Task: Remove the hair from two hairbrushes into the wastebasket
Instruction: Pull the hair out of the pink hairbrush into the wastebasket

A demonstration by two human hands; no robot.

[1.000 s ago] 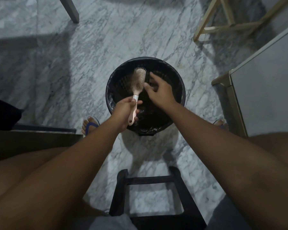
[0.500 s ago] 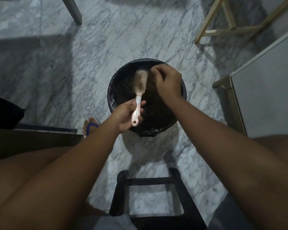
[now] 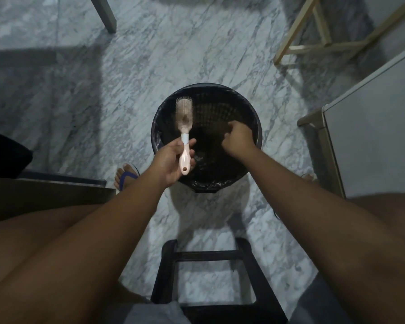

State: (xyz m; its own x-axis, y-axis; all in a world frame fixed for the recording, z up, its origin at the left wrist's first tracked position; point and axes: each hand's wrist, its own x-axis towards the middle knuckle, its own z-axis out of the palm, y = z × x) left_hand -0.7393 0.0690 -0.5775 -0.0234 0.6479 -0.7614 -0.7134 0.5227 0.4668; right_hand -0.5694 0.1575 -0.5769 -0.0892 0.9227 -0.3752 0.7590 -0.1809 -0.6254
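The left hand (image 3: pixel 171 163) grips the brush (image 3: pixel 184 127) by its handle over the bin's (image 3: pixel 258 136) left side. The right hand (image 3: pixel 237 137), fingers pinched, hangs over the bin's middle; whether it holds hair I cannot tell. Loose strands could cling to the fingers or drift past the rim. The brush's long axis runs from the person outward, head pointing away.

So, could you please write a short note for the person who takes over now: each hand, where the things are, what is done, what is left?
Left hand: grip closed on the handle of the pink hairbrush, held over the near-left rim of the wastebasket.
Right hand: over the wastebasket opening, fingers bunched; whether it holds pulled hair cannot be told.
Done: unclear how much hair has been removed.
Left: a clump of hair still sits in the bristles; pull it out and drop it in. The second hairbrush is not in view.
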